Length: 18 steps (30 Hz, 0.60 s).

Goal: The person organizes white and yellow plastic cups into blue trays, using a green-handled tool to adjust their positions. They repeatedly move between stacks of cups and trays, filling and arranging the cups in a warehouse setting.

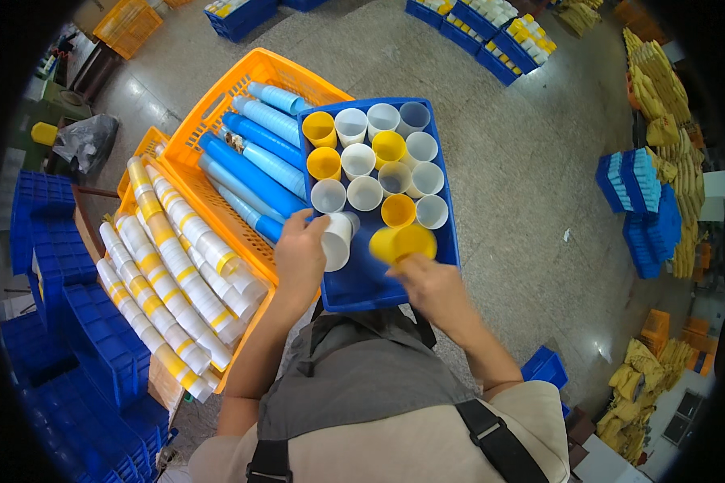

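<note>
A blue plastic tray (364,284) lies before me, its far part filled with rows of upright white, translucent and yellow plastic cups. My left hand (302,247) grips a white cup (336,247) at the tray's near left, and another rim shows just behind that cup. In my right hand (432,281) is a yellow cup (408,241), blurred and tilted over the near right part of the tray. Just beyond it stands an upright yellow cup (399,210).
An orange crate (202,115) of blue cup stacks adjoins the tray's left side. Nearer, white and yellow cup stacks (163,265) lie in another orange crate. Blue crates (96,338) pile up at left. Filled blue trays (489,57) and yellow sacks (658,90) stand on the floor beyond.
</note>
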{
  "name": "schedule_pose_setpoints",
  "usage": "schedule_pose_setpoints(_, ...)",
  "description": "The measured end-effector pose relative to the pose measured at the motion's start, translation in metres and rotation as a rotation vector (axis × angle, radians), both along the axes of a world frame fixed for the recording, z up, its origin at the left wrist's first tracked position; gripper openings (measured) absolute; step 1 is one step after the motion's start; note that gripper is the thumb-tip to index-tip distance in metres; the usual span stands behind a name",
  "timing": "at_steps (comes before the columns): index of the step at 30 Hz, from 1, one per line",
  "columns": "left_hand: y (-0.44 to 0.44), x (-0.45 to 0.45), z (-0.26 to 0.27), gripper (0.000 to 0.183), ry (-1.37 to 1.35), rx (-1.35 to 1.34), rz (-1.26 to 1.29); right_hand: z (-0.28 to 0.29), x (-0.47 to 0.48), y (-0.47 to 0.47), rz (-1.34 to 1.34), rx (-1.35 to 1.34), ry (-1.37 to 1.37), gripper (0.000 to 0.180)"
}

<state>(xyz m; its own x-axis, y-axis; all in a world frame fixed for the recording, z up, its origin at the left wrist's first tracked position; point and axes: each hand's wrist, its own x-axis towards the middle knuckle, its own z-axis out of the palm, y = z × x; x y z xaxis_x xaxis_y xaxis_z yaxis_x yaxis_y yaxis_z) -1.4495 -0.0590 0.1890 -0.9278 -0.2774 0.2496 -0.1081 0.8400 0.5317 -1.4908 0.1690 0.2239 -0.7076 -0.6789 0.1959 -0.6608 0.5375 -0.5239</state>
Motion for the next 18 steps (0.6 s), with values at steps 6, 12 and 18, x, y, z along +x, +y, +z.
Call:
schedule_pose_setpoints(6,0.003,0.029,0.048,0.03,-0.279,0.349,-0.092,-0.09,-0.026,-0.027,0.037,0.215,-0.006,0.027)
schedule_pose_setpoints(12,0.031,0.048,0.004,0.029,-0.276,0.356,-0.038,-0.002,0.004,-0.018,0.222,-0.089,-0.08,0.069)
schedule_pose_setpoints(18,0.021,0.053,-0.005,0.024,-0.079,0.629,-0.02,-0.07,0.013,0.02,-0.14,0.052,0.067,0.071)
